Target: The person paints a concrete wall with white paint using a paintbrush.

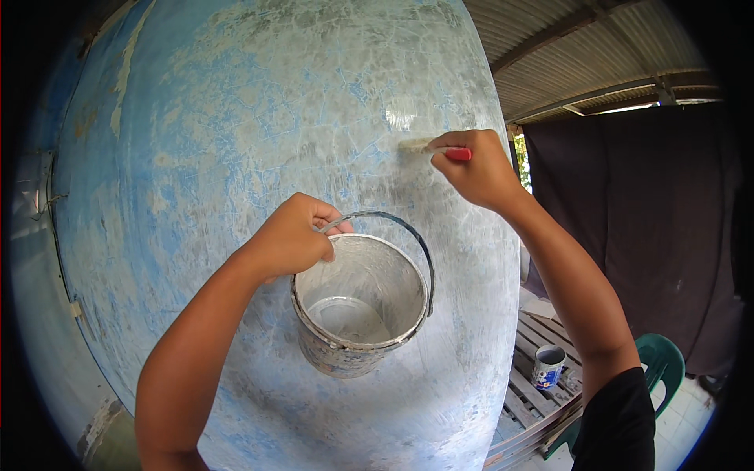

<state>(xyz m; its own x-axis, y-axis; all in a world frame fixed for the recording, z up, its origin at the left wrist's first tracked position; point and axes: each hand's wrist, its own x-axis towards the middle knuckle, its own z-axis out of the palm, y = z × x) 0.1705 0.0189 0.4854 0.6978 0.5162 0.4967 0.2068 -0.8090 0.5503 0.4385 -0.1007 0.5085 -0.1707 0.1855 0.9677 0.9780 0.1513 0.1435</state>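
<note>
My left hand (294,237) is closed on the rim of a paint-smeared bucket (353,294), its thumb over the edge beside the dark handle (408,228). A little whitish liquid shows at the bucket's bottom. Higher and to the right, my right hand (477,169) grips a paintbrush (458,153) by its red-ended handle. The brush's pale bristles point left and lie against the wall (259,141), or very close to it. Patchy blue and grey-white covers that wall, with fine cracks and a wet, shiny spot just above the brush.
A slatted wooden bench (526,392) stands low on the right, with an open paint can (548,367) on it. Beside it is a green plastic chair (661,365). A dark curtain (628,228) hangs behind, under a corrugated roof (589,47).
</note>
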